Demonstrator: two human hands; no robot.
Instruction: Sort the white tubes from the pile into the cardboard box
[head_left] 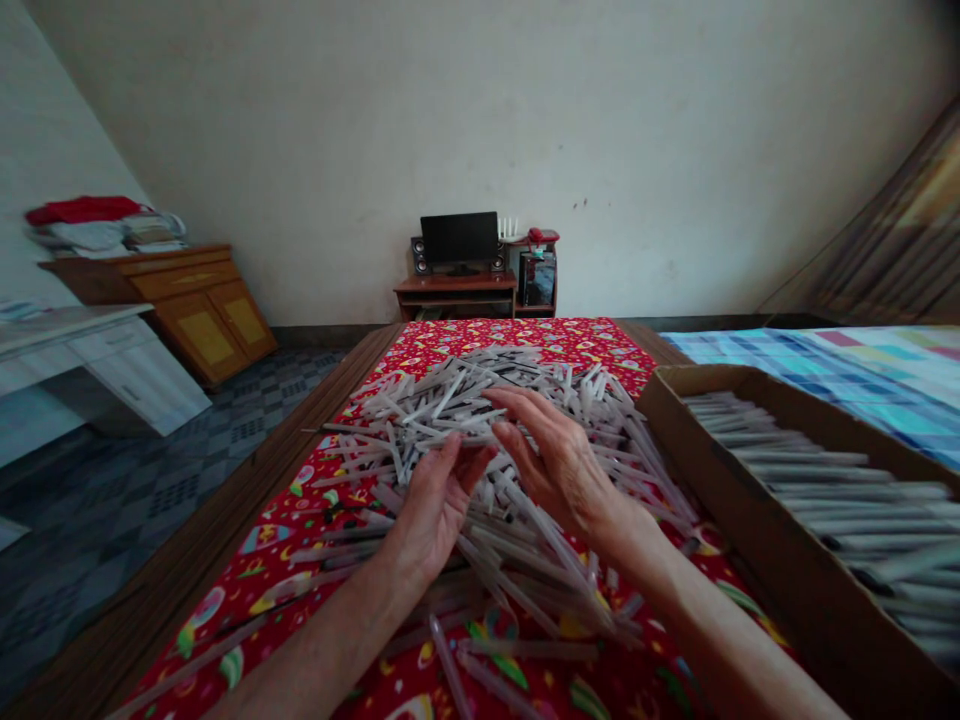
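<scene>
A big loose heap of pale, translucent plastic tubes (547, 570) covers the middle of the table, some with dark ends. Both of my hands are over the heap, close together. My left hand (435, 505) has its fingers curled and its thumb raised, with a pale tube (478, 440) seeming to lie between thumb and fingers. My right hand (562, 455) reaches in from the right, palm down, its fingers stretched out and apart from the thumb. Its thumb tip is near the right end of that tube; whether they touch is unclear.
A red patterned cloth (262, 540) covers the table. On the right, an open cardboard box (720, 530) holds many tubes laid side by side. Beyond it is a checked bedspread (810, 365). A desk with a monitor (460, 238) stands against the far wall, and a wooden cabinet (202, 320) to the left.
</scene>
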